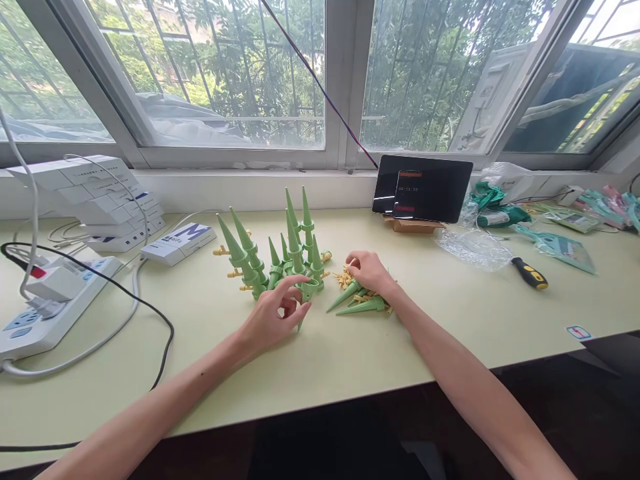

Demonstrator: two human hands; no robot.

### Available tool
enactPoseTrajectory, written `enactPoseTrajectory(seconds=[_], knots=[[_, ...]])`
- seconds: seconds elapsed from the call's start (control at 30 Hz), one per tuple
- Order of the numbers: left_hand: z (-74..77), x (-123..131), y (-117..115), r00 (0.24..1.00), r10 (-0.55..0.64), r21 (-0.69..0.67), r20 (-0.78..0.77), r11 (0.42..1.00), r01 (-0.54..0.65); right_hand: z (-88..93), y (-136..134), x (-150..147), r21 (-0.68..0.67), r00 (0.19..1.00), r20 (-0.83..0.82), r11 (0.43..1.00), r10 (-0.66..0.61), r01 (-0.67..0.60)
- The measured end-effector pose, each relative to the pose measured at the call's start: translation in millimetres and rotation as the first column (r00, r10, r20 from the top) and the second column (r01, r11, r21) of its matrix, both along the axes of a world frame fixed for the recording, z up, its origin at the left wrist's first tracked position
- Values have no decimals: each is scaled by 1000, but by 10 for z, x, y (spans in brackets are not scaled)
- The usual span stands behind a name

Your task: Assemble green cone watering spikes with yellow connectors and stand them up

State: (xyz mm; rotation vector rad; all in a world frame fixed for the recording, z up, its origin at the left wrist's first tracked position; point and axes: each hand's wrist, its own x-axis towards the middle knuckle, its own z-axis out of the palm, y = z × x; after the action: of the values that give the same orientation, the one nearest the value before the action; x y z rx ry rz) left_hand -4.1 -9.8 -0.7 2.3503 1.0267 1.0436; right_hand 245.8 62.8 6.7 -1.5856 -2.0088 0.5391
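pinching spike [310, 287] in left hand [276, 309], with right hand [371, 270] curled over valves [343, 276], can't tell grip; seemingly partway: fitted spikes [237, 252] upright, loose spikes [361, 307] left.

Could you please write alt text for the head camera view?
A person's left hand holds a green spike tip-down while the right hand is at a pile of small yellow parts and loose spikes. More green spikes stand tip-up on the table.

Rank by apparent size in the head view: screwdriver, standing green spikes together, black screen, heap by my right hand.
Largest to smallest:
Standing green spikes
Black screen
Heap, partly hidden by your right hand
Screwdriver
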Motion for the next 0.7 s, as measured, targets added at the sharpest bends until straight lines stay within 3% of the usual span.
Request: enactPoseTrajectory(seconds=[0.7], knots=[[15, 10, -6, 1000, -13, 6, -2, 1000, 13, -17, -2, 18, 41, 998, 23, 998, 52, -53]])
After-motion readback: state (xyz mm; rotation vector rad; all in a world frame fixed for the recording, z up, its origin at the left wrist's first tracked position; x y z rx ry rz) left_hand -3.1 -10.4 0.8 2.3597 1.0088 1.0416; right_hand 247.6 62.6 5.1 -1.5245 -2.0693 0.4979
